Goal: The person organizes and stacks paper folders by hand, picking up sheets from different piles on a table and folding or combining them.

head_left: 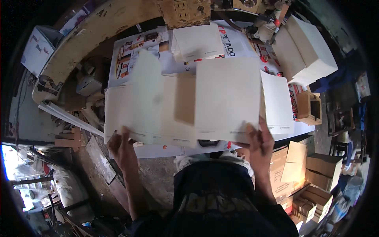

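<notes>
In front of me, my right hand (258,140) pinches the lower right corner of a cream paper sheet (227,93), which is raised and casts a shadow to its left. My left hand (123,148) is closed at the lower left edge of another pale sheet (147,93), blurred by motion; its thumb lies on top and the other fingers are partly hidden beneath. Under both lie wide cream sheets (114,102) on the table. Right of the raised sheet is a stack of similar sheets (278,100), partly covered by it.
A loose pile of sheets (197,41) lies at the table's far side, on a printed covering (242,45). Far right stands a tall white block-like stack (304,49), with a small open wooden box (309,107) nearer. Cardboard boxes (316,201) sit low at right.
</notes>
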The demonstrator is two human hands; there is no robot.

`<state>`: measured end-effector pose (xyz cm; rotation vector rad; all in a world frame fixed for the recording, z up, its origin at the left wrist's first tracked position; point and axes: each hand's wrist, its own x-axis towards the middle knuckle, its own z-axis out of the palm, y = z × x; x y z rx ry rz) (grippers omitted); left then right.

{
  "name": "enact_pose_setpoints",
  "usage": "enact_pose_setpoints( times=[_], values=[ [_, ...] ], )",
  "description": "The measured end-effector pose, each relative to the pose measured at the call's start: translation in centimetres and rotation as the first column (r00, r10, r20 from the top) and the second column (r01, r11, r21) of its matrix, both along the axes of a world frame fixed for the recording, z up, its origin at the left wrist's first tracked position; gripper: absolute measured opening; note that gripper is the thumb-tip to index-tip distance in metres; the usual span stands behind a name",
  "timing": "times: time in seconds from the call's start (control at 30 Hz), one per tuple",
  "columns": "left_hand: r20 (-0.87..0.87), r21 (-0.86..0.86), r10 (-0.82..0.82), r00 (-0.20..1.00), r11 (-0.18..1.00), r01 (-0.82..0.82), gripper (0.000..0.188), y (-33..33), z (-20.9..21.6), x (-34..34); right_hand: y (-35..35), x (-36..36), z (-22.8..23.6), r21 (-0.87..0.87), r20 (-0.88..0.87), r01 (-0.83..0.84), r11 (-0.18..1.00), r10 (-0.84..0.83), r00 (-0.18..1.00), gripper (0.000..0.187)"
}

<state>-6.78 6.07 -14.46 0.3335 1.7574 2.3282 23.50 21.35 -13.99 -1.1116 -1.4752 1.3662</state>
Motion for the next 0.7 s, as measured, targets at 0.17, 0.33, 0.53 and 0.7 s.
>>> enact_pose_setpoints(
  times=[0.17, 0.33, 0.53, 0.7],
  values=[
    [-0.012, 0.637, -0.638, 0.770, 0.589, 0.497, 0.050, -2.4, -2.4, -4.3, -3.2, -6.1, -2.2, 0.013, -0.117, -0.240, 0.971, 0.240, 0.964, 0.051],
    [-0.365, -0.898, -0.729, 0.579, 0.439, -0.014, 0.048, 2.1, 1.2, -1.2, -5.7, -11.8, -6.0, -0.173, -0.648, -0.470, 0.865, 0.259, 0.716, 0.058],
    [-0.316, -0.849, -0.590, 0.743, 0.525, 0.056, 0.045, 1.3, 6.1, 0.9, -4.9, -11.2, -4.5, 0.028, -0.445, -0.578, 0.816, 0.528, 0.723, 0.068],
    [-0.504, -0.631, -0.564, 0.654, 0.758, 0.167, 0.042, 2.9, 8.7, 4.0, -3.0, -7.2, 0.5, 0.130, -0.427, -0.351, 0.928, 0.371, 0.824, 0.057]
  ],
)
